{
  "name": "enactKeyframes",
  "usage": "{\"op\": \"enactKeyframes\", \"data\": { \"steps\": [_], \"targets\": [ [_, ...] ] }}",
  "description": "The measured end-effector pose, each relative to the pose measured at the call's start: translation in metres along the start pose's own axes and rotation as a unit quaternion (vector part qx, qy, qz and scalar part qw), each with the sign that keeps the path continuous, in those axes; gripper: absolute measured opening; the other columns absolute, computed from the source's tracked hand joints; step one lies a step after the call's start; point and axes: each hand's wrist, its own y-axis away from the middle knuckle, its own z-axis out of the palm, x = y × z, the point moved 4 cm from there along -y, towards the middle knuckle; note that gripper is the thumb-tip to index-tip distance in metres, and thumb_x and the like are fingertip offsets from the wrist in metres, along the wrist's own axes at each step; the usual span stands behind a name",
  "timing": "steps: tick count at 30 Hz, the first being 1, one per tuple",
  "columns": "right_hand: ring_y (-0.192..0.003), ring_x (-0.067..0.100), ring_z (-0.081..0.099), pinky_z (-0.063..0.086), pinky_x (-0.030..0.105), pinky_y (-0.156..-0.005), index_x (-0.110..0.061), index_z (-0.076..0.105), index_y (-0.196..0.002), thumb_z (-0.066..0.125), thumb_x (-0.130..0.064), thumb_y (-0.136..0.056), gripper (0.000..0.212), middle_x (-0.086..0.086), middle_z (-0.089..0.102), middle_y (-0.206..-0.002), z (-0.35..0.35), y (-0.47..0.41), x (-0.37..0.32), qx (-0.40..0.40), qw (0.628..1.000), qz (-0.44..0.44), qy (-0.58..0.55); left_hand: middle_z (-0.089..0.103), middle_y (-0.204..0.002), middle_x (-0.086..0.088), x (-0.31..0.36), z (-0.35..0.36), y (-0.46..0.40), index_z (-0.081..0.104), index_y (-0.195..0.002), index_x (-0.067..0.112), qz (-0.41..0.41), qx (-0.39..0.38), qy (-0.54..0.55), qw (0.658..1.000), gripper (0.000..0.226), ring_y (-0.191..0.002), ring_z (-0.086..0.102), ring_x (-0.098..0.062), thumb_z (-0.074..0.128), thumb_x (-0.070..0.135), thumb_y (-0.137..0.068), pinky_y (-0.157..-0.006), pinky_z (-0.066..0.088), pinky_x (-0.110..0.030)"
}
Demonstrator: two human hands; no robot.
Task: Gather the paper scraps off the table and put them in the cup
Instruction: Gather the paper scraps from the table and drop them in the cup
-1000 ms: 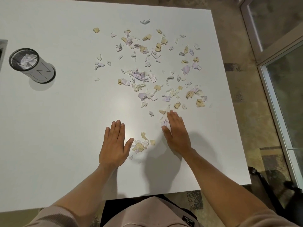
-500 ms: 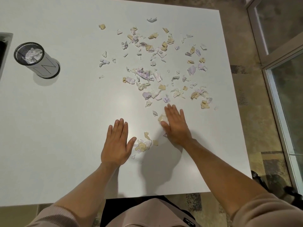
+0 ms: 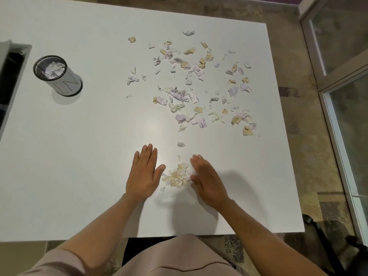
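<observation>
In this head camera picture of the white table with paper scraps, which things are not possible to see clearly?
- Scraps beneath the right hand: its palm and fingers cover the edge of the small gathered pile of beige and white scraps.
- How full the white cylindrical cup with a black rim is: only crumpled paper on top shows.
- The dark opening at the left: cut off by the frame edge.
- Print on the scattered scraps: too small.

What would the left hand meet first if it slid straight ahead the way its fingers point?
The left hand points up-table; the white table looks free ahead, with the scattered scraps apparently just to its right.
</observation>
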Motion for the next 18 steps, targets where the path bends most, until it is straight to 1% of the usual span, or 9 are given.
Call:
{"op": "enactKeyframes", "data": {
  "steps": [1, 3, 5, 7, 9, 11, 14, 16, 18],
  "targets": [
    [-0.147, 0.019, 0.023, 0.026, 0.042, -0.118, -0.012, 0.033, -0.148, 0.036, -0.039, -0.102, 0.054, 0.005, 0.032, -0.156, -0.003, 0.005, 0.005, 0.016, 0.999, 0.041, 0.001, 0.019, -0.161, -0.005, 0.002, -0.004, -0.003, 0.029, -0.149, 0.009, 0.0, 0.006, 0.035, 0.999, 0.06, -0.151, 0.006, -0.022, 0.027, 0.047, -0.103, -0.123, 0.006, -0.045],
    [-0.149, 0.017, 0.016, 0.018, 0.037, -0.121, -0.014, 0.023, -0.152, 0.034, -0.049, -0.1, 0.064, 0.004, 0.023, -0.16, -0.003, 0.019, 0.013, 0.006, 0.993, 0.112, 0.029, 0.03, -0.154, -0.005, 0.01, -0.014, -0.014, 0.038, -0.142, 0.01, 0.008, 0.027, 0.084, 0.996, 0.056, -0.146, 0.02, -0.025, 0.031, 0.049, -0.102, -0.119, 0.019, -0.049],
    [-0.15, 0.015, 0.005, 0.003, 0.033, -0.123, -0.016, 0.006, -0.155, 0.028, -0.057, -0.099, 0.073, 0.002, 0.008, -0.163, 0.004, 0.032, 0.016, -0.033, 0.987, 0.136, 0.077, 0.028, -0.156, -0.005, 0.022, -0.021, -0.034, 0.037, -0.145, 0.011, 0.023, 0.047, 0.088, 0.995, 0.057, -0.148, 0.018, -0.021, 0.038, 0.048, -0.101, -0.12, 0.02, -0.045],
    [-0.15, 0.013, -0.011, -0.01, 0.034, -0.121, -0.019, -0.016, -0.152, 0.016, -0.064, -0.097, 0.078, -0.001, -0.012, -0.162, 0.015, 0.041, 0.015, -0.074, 0.981, 0.141, 0.11, 0.023, -0.159, -0.007, 0.036, -0.028, -0.063, 0.034, -0.148, 0.012, 0.042, 0.053, 0.068, 0.995, 0.062, -0.149, 0.015, -0.023, 0.042, 0.05, -0.099, -0.12, 0.018, -0.044],
    [-0.147, 0.013, -0.021, -0.016, 0.039, -0.119, -0.02, -0.028, -0.147, 0.005, -0.068, -0.094, 0.08, -0.002, -0.026, -0.158, 0.026, 0.043, 0.01, -0.099, 0.975, 0.151, 0.128, 0.018, -0.161, -0.011, 0.049, -0.032, -0.094, 0.032, -0.15, 0.013, 0.062, 0.036, 0.046, 0.996, 0.065, -0.149, 0.014, -0.029, 0.042, 0.052, -0.098, -0.118, 0.015, -0.046],
    [-0.146, 0.015, -0.024, -0.016, 0.043, -0.119, -0.016, -0.028, -0.146, 0.003, -0.07, -0.092, 0.082, -0.001, -0.028, -0.158, 0.034, 0.04, 0.003, -0.111, 0.972, 0.156, 0.138, 0.013, -0.162, -0.012, 0.059, -0.032, -0.125, 0.03, -0.152, 0.016, 0.088, 0.003, 0.009, 0.996, 0.065, -0.149, 0.011, -0.034, 0.044, 0.05, -0.098, -0.117, 0.016, -0.048],
    [-0.146, 0.015, -0.025, -0.017, 0.045, -0.118, -0.014, -0.024, -0.148, 0.003, -0.07, -0.092, 0.084, 0.0, -0.026, -0.158, 0.041, 0.034, -0.007, -0.113, 0.972, 0.156, 0.133, 0.011, -0.162, -0.013, 0.07, -0.025, -0.158, 0.026, -0.153, 0.02, 0.122, -0.059, -0.047, 0.99, 0.066, -0.148, 0.01, -0.038, 0.045, 0.049, -0.097, -0.116, 0.02, -0.051],
    [-0.146, 0.014, -0.026, -0.017, 0.045, -0.118, -0.013, -0.024, -0.148, 0.0, -0.07, -0.091, 0.084, 0.0, -0.026, -0.158, 0.042, 0.031, -0.009, -0.111, 0.972, 0.159, 0.13, 0.014, -0.162, -0.012, 0.075, -0.018, -0.169, 0.023, -0.154, 0.022, 0.155, -0.097, -0.098, 0.978, 0.062, -0.147, 0.013, -0.04, 0.04, 0.046, -0.1, -0.115, 0.021, -0.052],
    [-0.146, 0.013, -0.026, -0.016, 0.045, -0.118, -0.013, -0.024, -0.148, -0.001, -0.07, -0.091, 0.083, 0.0, -0.026, -0.158, 0.042, 0.029, -0.01, -0.11, 0.973, 0.161, 0.125, 0.021, -0.16, -0.012, 0.076, -0.012, -0.169, 0.027, -0.153, 0.02, 0.188, -0.107, -0.125, 0.968, 0.055, -0.145, 0.016, -0.04, 0.036, 0.039, -0.102, -0.114, 0.021, -0.05]
  ]
}}
